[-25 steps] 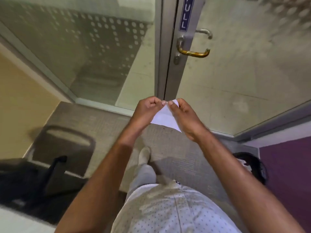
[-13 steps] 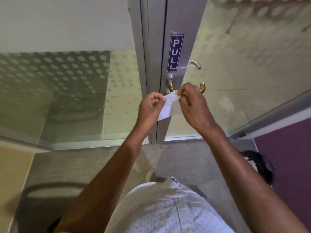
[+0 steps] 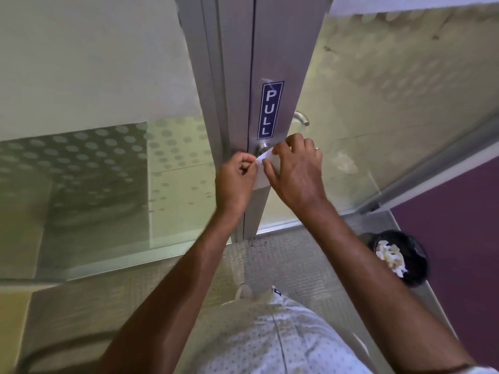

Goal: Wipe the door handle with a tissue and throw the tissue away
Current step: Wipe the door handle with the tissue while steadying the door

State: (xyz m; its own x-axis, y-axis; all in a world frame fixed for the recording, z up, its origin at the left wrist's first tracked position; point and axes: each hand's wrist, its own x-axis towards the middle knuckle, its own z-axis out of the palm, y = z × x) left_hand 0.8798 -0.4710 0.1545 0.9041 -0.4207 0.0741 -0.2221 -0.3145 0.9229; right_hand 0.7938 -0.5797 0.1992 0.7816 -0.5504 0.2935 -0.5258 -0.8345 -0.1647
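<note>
both my hands are up at the door frame [image 3: 280, 55], at the height of the door handle [image 3: 262, 148]. only the handle's round silver base shows, just under the blue pull sign [image 3: 270, 110]; the lever itself is hidden behind my right hand [image 3: 297, 171] and the tissue [image 3: 262, 168].

tissue: white, folded flat, stretched between the two hands. its upper corner lies against the handle base or just in front of it; i cannot tell which. its lower edge hangs between my wrists, in front of the metal stile.

left hand [image 3: 237, 179]: fingers curled in, thumb and forefinger pinched together on the tissue's left edge.

right hand: fingers bent over the top of the tissue, thumb under it, closed on the right part of the sheet. a ring shows on one finger. whether the fingers also wrap the lever beneath, i cannot tell.

a second, silver handle [image 3: 301, 117] shows through the glass on the far side of the door, just above my right hand.

down to my right, on the floor near the purple wall [image 3: 459, 225], stands a black bin [image 3: 417, 255] with crumpled white paper in it, well apart from the tissue.

my dotted white shirt [image 3: 283, 341] fills the bottom of the view.
</note>
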